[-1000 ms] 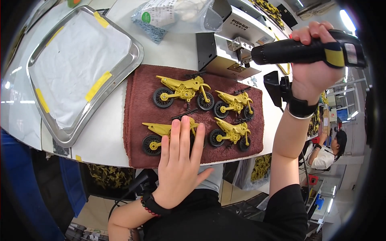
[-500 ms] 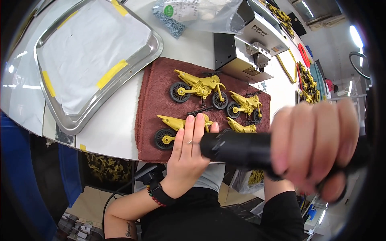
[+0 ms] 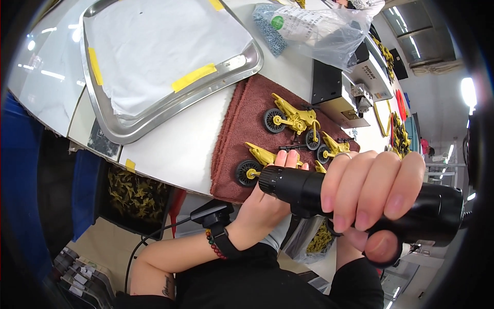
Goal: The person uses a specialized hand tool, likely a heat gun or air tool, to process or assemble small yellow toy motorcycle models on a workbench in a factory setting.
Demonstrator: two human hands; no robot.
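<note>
Three yellow toy motorcycles visible on maroon towel at desk edge. Right hand wrapped tight around black electric screwdriver, close to camera. Left hand pressed flat, fingers together, on nearest motorcycle. Toys likely light, rigid plastic, thin parts breakable; best held by frame. Screwdriver tip, possible fourth toy hidden.
</note>
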